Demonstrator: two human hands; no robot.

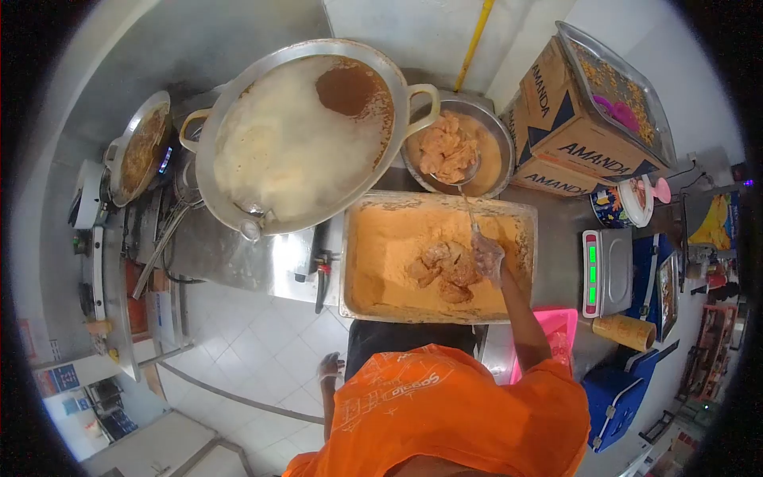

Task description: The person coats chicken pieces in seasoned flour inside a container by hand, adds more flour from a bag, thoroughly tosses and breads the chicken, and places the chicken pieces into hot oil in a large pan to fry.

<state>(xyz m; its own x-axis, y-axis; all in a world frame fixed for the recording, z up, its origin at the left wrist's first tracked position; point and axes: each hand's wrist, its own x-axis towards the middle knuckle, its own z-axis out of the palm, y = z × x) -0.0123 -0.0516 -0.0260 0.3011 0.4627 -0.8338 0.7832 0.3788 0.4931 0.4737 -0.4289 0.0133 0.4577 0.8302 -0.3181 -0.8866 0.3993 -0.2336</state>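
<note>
My right hand point(488, 257), in a clear plastic glove, is closed on the long handle of a wire skimmer point(469, 208). The skimmer's bowl holds wet, battered meat pieces point(450, 149) over a round metal bowl point(502, 143) of orange-brown batter. Below my right hand, a rectangular metal tray point(344, 274) holds pale orange breading flour point(373, 238). A heap of flour-dusted meat pieces point(447, 270) sits in the flour. My left hand point(329, 367), also gloved, hangs low by my side with its fingers apart, holding nothing.
A large two-handled wok point(208, 171) of foaming oil stands left of the bowl. Farther left is a smaller pan point(143, 151). At right are stacked cardboard boxes point(584, 139), a digital scale point(612, 266) and a pink basket point(556, 326). Red-handled tongs point(322, 274) lie by the tray.
</note>
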